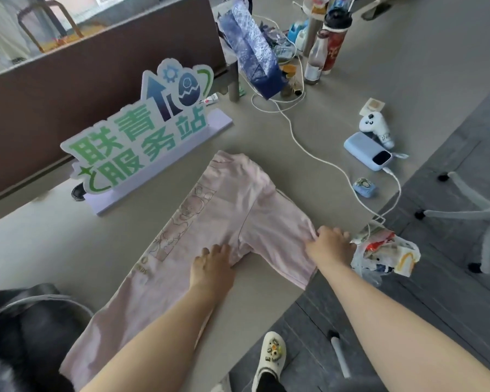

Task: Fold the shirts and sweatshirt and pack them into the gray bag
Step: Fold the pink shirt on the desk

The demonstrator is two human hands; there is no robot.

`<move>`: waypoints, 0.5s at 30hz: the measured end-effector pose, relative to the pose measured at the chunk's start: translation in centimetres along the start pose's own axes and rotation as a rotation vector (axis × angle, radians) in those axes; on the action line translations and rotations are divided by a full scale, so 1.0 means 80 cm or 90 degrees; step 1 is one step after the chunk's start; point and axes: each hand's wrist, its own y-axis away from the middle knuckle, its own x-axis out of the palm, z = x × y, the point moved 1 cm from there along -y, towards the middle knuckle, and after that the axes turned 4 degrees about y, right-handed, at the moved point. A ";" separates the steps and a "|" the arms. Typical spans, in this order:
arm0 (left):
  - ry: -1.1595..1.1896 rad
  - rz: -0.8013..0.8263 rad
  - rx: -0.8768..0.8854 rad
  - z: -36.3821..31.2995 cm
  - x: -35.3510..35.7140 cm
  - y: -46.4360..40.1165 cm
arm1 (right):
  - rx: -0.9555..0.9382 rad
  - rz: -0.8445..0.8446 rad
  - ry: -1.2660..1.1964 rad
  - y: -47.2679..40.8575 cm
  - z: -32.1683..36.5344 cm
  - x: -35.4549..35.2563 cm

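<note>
On the near half of the counter (266,131): one pink shirt (224,216), spread flat, faint line print down its left part, one sleeve reaching toward the right edge. Left hand (212,267): grip released, fingers straight, pressing flat on the shirt near the underarm. Right hand (330,243): grip pinching the sleeve's end. Gray bag (26,321): near left corner, partly under the shirt's hem. Far left: standing sign (136,137) with green characters. Right side: blue power bank (368,154) with white cable (309,154); crumpled plastic bag (385,250) at the counter's edge, just beside the right hand. Far end: bottles (323,43), blue patterned bag (252,52).
</note>
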 end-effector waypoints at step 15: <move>0.080 -0.064 0.234 -0.057 -0.096 -0.149 | -0.198 0.141 -0.345 0.015 0.008 -0.021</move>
